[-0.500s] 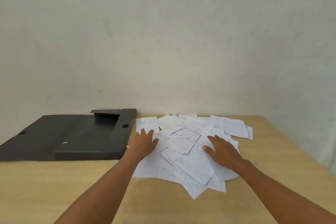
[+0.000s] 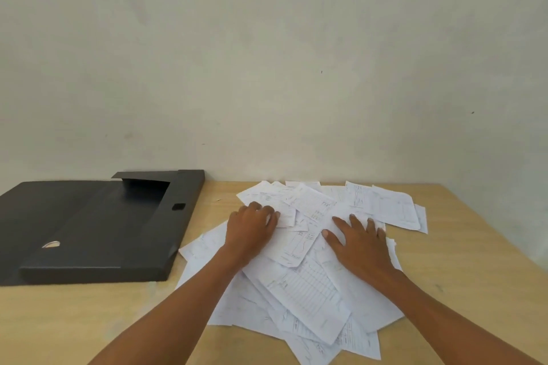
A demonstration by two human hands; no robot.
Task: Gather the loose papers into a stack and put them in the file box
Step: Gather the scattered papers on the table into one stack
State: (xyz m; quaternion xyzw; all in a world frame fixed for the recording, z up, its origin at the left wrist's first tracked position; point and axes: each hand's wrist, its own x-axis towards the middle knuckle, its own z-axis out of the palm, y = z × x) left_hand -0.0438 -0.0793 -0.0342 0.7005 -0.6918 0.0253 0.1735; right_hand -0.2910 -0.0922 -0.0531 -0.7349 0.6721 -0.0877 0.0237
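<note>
Several loose white papers (image 2: 308,290) lie in an untidy, overlapping pile on the right half of the wooden table (image 2: 74,329). My left hand (image 2: 252,225) rests on the pile's left side with its fingers curled over a sheet near the back. Flat on the pile's middle lies my right hand (image 2: 358,243), palm down with fingers spread. The black file box (image 2: 98,231) lies open to the left of the papers, its lid folded flat toward the left.
A plain pale wall (image 2: 267,53) rises right behind the table. The table's right edge (image 2: 489,234) runs diagonally just beyond the papers. Bare wood shows in front of the file box.
My left hand has slid right and curled its fingers on the papers, bunching the far-left sheets inward. My right hand stays flat on the pile.
</note>
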